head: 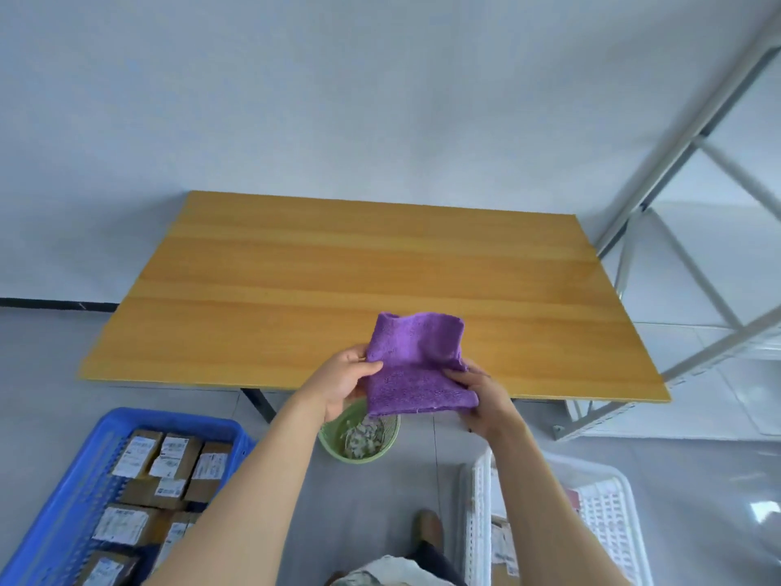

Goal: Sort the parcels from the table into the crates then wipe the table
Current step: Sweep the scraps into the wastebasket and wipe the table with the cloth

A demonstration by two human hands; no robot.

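A purple cloth hangs folded in the air over the near edge of the wooden table. My left hand pinches the cloth's left edge between thumb and fingers. My right hand grips its lower right corner. The tabletop bears no parcels. On the floor at lower left, a blue crate holds several cardboard parcels with white labels. A white crate at lower right is partly hidden by my right arm, and a parcel shows inside it.
A green waste basket with scraps stands on the floor under the cloth, beside a black table leg. A grey metal shelving frame rises right of the table. My shoe shows on the grey floor between the crates.
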